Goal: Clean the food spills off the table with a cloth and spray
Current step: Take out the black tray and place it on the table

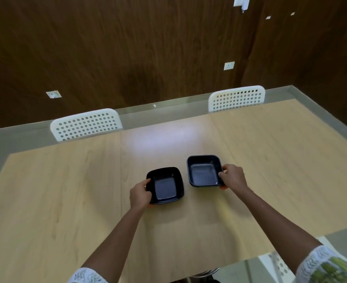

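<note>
Hands are clamped separately: left hand (140, 193) on lower-centre square black rigid dish (165, 185), right hand (232, 176) on its twin (205, 170); judged light, breakable, best held by rims.

— What sort of room is this?
— A dining or canteen space: a long pale wooden table (66, 190), white perforated plastic chairs (86, 124) tucked along it, dark wood-panelled walls (127, 48) carrying white wall sockets (229, 65).

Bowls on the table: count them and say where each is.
2. One bowl sits mid-table, gripped by the left hand. The other bowl is just right of it, held by the right hand. None looks hidden.
</note>
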